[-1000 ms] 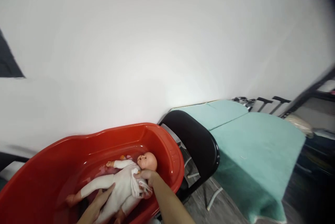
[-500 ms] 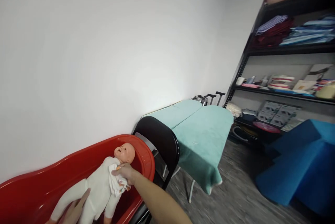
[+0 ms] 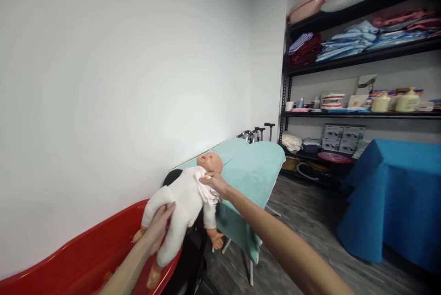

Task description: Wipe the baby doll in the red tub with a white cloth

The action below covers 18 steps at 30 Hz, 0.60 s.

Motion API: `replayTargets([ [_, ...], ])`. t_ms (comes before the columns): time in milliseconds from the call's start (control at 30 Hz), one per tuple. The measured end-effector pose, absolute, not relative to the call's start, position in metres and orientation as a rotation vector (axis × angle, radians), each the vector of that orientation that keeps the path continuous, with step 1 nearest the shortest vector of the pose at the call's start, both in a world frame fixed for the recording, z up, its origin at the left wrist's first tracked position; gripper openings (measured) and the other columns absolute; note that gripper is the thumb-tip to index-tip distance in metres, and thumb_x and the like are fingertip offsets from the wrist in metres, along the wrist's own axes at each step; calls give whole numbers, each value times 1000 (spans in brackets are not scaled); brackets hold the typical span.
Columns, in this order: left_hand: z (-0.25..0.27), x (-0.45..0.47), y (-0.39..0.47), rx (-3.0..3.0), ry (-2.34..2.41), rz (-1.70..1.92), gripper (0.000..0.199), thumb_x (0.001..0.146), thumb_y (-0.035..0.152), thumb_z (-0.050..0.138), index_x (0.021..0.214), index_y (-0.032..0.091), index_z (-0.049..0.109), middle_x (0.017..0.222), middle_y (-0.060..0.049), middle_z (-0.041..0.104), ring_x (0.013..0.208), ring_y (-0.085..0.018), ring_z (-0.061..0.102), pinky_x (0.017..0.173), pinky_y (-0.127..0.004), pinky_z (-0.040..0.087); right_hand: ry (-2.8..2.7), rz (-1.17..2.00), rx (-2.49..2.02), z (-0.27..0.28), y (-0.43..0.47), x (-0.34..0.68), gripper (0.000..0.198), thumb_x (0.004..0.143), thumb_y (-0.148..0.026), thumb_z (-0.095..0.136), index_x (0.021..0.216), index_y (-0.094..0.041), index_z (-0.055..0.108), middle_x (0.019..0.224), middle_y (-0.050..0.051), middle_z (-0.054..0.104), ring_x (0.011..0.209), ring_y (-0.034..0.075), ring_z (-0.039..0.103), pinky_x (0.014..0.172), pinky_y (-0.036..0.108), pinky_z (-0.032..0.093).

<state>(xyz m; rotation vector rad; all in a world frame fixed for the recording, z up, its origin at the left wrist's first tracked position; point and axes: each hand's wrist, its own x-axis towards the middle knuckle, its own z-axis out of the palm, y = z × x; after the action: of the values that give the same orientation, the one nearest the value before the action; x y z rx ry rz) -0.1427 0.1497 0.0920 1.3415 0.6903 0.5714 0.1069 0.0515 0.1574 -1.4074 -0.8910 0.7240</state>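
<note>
A baby doll (image 3: 188, 194) in a white suit is held up on its back, its head toward the far right. It is above the right end of a red baby bathtub (image 3: 79, 253). My left hand (image 3: 161, 219) grips it between the legs, thumb over the crotch. At the chest and shoulder my right hand (image 3: 215, 182) is closed on the doll together with a bunched white cloth (image 3: 206, 189). The fingers beneath the doll are hidden.
Behind the doll stand a black folding chair (image 3: 172, 176) and an ironing-board-like table with a green cover (image 3: 251, 166). On the right are a black shelf rack (image 3: 361, 115) with supplies and a table under a blue cloth (image 3: 409, 198). A white wall rises on the left.
The doll has been lifted from inside the red tub, up and to the right, with both my hands on it. My view has turned to the right.
</note>
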Motion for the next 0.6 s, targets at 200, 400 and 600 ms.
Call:
replayTargets([
  [200,110,-30,103,1316,569,370,83,92,51,64,163,28,27,123,-7,73,98,-23,74,77,-28,58,-908,539,-1557,169,-16,215,43,68,-47,78,65,-19,45,58,-5,40,54,7,35,48,20,23],
  [400,91,57,69,1303,598,302,98,87,51,69,165,23,16,115,-7,74,89,-24,76,68,-26,59,-794,519,-1662,151,-56,286,49,69,-44,75,65,-21,31,58,-7,32,55,7,30,50,21,25],
  [600,51,109,70,1284,590,258,123,72,55,81,165,26,4,105,-7,75,93,-28,76,69,-28,60,-668,491,-1698,123,-55,329,41,66,-41,72,71,-21,37,61,-7,35,58,8,32,52,21,28],
])
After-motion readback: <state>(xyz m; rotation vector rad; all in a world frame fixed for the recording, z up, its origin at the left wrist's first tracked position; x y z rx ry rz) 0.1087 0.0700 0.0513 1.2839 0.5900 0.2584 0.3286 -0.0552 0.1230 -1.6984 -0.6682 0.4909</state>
